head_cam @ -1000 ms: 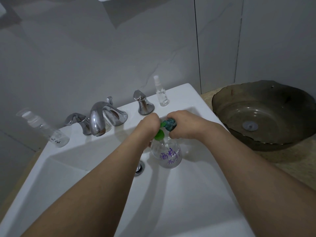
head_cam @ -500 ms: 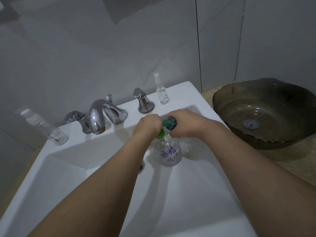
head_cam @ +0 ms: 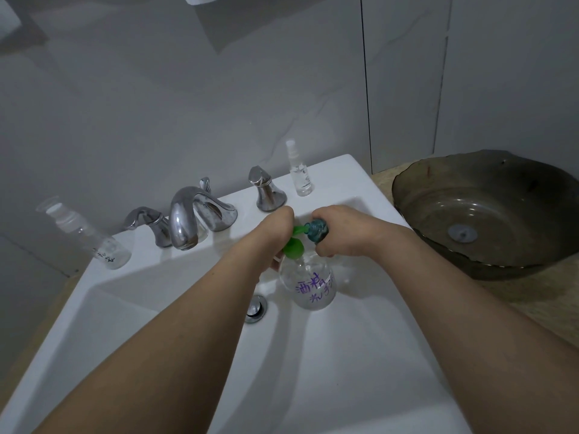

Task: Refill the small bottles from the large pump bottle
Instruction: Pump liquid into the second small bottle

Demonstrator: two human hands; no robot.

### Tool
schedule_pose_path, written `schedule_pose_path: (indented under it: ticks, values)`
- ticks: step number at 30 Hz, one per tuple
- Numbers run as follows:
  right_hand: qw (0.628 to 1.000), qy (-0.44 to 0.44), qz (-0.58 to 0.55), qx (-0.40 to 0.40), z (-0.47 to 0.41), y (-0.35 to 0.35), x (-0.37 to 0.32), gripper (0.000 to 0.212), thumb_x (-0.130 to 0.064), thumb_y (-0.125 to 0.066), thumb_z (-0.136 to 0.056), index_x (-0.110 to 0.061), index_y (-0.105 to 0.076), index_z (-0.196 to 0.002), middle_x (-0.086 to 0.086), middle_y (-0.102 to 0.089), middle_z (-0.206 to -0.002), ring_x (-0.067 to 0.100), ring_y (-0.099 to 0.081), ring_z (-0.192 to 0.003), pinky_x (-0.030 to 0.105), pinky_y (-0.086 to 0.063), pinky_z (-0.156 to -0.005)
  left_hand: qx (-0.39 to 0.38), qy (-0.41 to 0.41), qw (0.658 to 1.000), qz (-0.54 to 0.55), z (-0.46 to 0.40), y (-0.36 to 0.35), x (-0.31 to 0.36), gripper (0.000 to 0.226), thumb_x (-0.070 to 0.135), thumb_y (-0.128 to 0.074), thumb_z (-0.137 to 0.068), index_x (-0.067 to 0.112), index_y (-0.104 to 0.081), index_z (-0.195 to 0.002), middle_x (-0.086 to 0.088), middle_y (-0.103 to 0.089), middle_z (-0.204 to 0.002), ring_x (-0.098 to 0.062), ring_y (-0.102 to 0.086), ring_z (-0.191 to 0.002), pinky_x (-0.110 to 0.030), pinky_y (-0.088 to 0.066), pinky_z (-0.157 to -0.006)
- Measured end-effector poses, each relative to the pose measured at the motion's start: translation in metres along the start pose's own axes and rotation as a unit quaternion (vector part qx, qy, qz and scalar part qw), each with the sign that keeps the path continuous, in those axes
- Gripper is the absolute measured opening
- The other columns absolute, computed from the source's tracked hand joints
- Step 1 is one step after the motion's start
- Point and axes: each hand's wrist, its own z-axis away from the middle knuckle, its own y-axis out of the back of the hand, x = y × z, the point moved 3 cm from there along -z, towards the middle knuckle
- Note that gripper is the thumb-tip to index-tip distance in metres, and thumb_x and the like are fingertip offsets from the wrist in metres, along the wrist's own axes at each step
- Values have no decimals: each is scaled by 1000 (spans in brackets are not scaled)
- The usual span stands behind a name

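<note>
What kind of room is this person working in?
Most likely a bathroom or washroom: there is a white sink with a chrome faucet, a grey tiled wall behind it, and a dark glass basin alongside.

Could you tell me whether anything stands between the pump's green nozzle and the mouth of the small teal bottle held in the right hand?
Nothing visible does. The right hand holds the small teal bottle with its mouth right at the tip of the green nozzle of the large pump bottle, which the left hand grips at the pump.

Two bare forearms, sleeveless as far as visible; hands (head_cam: 313, 233) seemingly without rings or watch.
</note>
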Motion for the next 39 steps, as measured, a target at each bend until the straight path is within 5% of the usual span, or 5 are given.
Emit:
schedule_pose_path:
  ticks: [4, 12, 24, 29, 39]
  values:
    - [1000, -1, 2, -2, 1, 1, -3, 33, -12, -72, -70, -22, -52, -93, -9, -48, -83, 7, -51, -69, 22, -38, -49, 20, 2, 1000, -20, 4, -1, 3, 30, 27, -30, -89, 10, -53, -81, -12, -59, -82, -27, -54, -69, -26, -33, -46]
    - [999, -2, -47, -10, 7, 1, -4, 22, -12, -70, -70, -18, -55, -85, 1, -61, -79, 9, -58, -61, 22, -43, -50, 28, 5, 999, -39, 10, -3, 7, 28, 18, -29, -92, 9, -53, -83, -11, -57, -80, -26, -53, -65, -19, -38, -40]
    - [999, -4, -43, 0, 7, 2, 0, 29, -19, -76, -73, -20, -57, -94, -6, -59, -83, 4, -60, -57, 13, -40, -42, 48, -11, 996, -76, 12, -6, 11, 27, 13, -29, -96, 9, -48, -78, -15, -59, -95, -27, -55, -71, -32, -34, -43]
    - [999, -5, -36, 7, 6, 1, 1, 32, -21, -78, -71, -23, -55, -93, -8, -57, -84, 3, -60, -56, 14, -40, -42, 60, -11, 994, -92, 14, -6, 11, 27, 10, -29, -96, 6, -49, -78, -20, -63, -110, -37, -64, -96, -35, -35, -43]
    - [999, -13, -32, 12, 5, 0, 1, 31, -20, -79, -69, -19, -55, -89, -3, -61, -83, 5, -63, -55, 21, -46, -47, 66, -38, 991, -113, 2, -6, 10, 35, 7, -29, -98, -3, -57, -117, -22, -61, -122, -38, -60, -111, -39, -43, -57]
